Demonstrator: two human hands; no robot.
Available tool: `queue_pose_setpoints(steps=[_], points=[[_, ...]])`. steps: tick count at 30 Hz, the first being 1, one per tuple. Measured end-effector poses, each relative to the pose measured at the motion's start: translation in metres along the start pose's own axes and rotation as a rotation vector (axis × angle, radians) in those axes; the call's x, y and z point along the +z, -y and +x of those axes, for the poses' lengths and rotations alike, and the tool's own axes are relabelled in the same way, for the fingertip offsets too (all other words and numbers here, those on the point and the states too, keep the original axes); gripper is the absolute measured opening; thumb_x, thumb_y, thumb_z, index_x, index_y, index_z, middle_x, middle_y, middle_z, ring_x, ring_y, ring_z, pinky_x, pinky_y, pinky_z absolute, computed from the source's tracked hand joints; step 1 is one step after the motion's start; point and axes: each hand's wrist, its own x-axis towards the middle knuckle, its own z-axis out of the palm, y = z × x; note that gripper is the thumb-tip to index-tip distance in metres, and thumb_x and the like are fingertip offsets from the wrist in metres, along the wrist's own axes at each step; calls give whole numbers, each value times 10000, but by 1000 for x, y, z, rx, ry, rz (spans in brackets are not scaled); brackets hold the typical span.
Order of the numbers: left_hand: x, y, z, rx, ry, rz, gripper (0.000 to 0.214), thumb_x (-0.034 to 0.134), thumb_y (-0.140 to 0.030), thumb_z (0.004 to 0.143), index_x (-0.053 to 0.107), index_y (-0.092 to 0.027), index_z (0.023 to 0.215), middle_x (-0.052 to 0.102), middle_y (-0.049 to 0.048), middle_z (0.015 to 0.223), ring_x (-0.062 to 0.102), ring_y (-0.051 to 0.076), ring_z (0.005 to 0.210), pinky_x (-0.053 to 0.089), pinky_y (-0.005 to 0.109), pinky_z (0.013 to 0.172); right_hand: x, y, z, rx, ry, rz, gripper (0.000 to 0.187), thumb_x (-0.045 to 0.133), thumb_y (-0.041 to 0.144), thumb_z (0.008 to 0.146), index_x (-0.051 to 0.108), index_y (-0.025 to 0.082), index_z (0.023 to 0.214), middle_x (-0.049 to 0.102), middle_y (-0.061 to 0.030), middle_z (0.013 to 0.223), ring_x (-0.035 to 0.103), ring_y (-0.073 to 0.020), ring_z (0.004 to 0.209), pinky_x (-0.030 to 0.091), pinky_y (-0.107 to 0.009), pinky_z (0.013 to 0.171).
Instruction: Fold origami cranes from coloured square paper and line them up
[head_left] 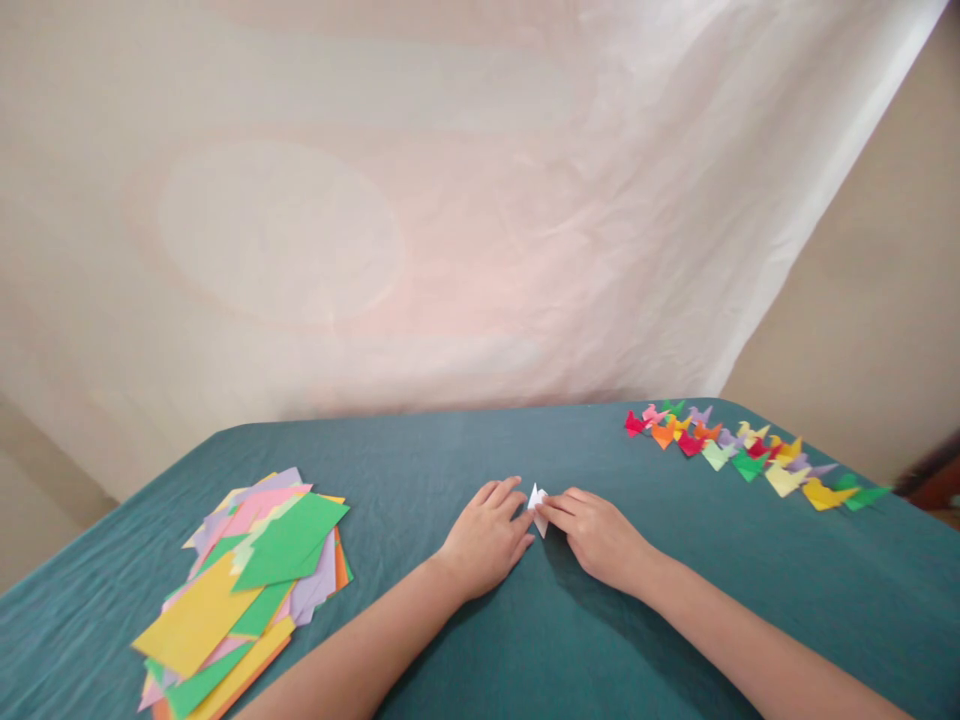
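A small white folded paper piece [541, 524] with pointed tips stands at the middle of the table, between my two hands. My right hand [609, 540] pinches its right side with thumb and forefinger. Lying palm down to the left, my left hand [484, 538] has its fingers apart, and one fingertip touches or nearly touches the paper's left edge. My fingertips hide part of the folds.
A loose pile of coloured paper sheets [199, 620] lies on the left of the green-clothed table [420, 450]. Several small coloured origami birds [785, 478] stand in rows at the right. A pale hanging sheet [465, 230] rises behind the table.
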Motion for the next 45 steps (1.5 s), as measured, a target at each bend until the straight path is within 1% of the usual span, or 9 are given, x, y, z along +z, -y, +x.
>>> queue_pose_setpoints(steps=[7, 11, 14, 19, 27, 34, 41, 43, 45], points=[[1, -1, 2, 6, -10, 14, 293, 472, -343, 886, 545, -195, 1129, 539, 77, 1152, 337, 240, 1249, 267, 399, 1022, -4, 11, 6, 46, 96, -103, 306, 423, 105, 863, 589, 142, 1118, 587, -114, 1055, 497, -219, 943, 431, -334, 831], [1, -2, 2, -1, -12, 13, 295, 463, -350, 890, 546, -201, 1131, 541, 75, 1145, 337, 244, 1248, 270, 405, 1016, -10, 11, 10, 83, 149, -81, 293, 413, 104, 864, 615, 168, 1067, 583, -100, 1030, 499, -212, 934, 425, -323, 816], [-1, -2, 2, -7, -9, 8, 288, 452, -352, 895, 553, -205, 1122, 546, 73, 1129, 337, 246, 1247, 272, 411, 1012, -13, 8, 9, 80, 161, -37, 314, 411, 96, 859, 611, 182, 1086, 578, -93, 1059, 494, -205, 959, 416, -315, 826], [-4, -1, 2, -7, -2, -6, 277, 450, -350, 896, 560, -218, 1114, 552, 70, 1117, 334, 246, 1247, 276, 417, 1004, -14, 4, 5, 68, 155, 9, 341, 413, 79, 841, 620, 191, 1088, 582, -85, 1109, 497, -206, 985, 415, -319, 829], [-4, 0, 2, -19, 6, -24, 260, 444, -338, 900, 573, -226, 1096, 558, 66, 1094, 335, 247, 1244, 277, 419, 1001, -19, 1, 3, 56, 135, 48, 371, 407, 72, 833, 633, 235, 1078, 587, -61, 1151, 499, -200, 1031, 413, -320, 843], [-4, 3, 1, -18, 12, -48, 258, 430, -339, 907, 582, -238, 1089, 553, 57, 1098, 343, 246, 1236, 288, 420, 1000, -10, -6, 2, 57, 81, 74, 380, 382, 92, 870, 648, 274, 1071, 602, -35, 1136, 515, -181, 984, 413, -314, 853], [-3, 6, 0, -10, 5, -88, 256, 422, -325, 909, 591, -236, 1080, 552, 62, 1095, 345, 247, 1237, 305, 414, 995, -6, -12, 1, 42, 63, 97, 378, 395, 96, 871, 642, 275, 1095, 608, -44, 1134, 507, -177, 1023, 410, -323, 885], [-3, 6, -1, -15, -2, -97, 257, 422, -324, 909, 591, -237, 1083, 548, 63, 1100, 347, 247, 1236, 310, 413, 993, -5, -12, 0, 45, 37, 102, 394, 390, 78, 860, 651, 275, 1078, 615, -40, 1128, 515, -176, 1015, 418, -323, 879], [-2, 6, -2, -23, -12, -105, 261, 422, -320, 909, 583, -241, 1098, 543, 61, 1108, 348, 244, 1236, 314, 412, 993, -3, -11, -1, 62, -16, 118, 404, 388, 62, 846, 667, 275, 1046, 631, -33, 1102, 530, -174, 991, 428, -325, 869]])
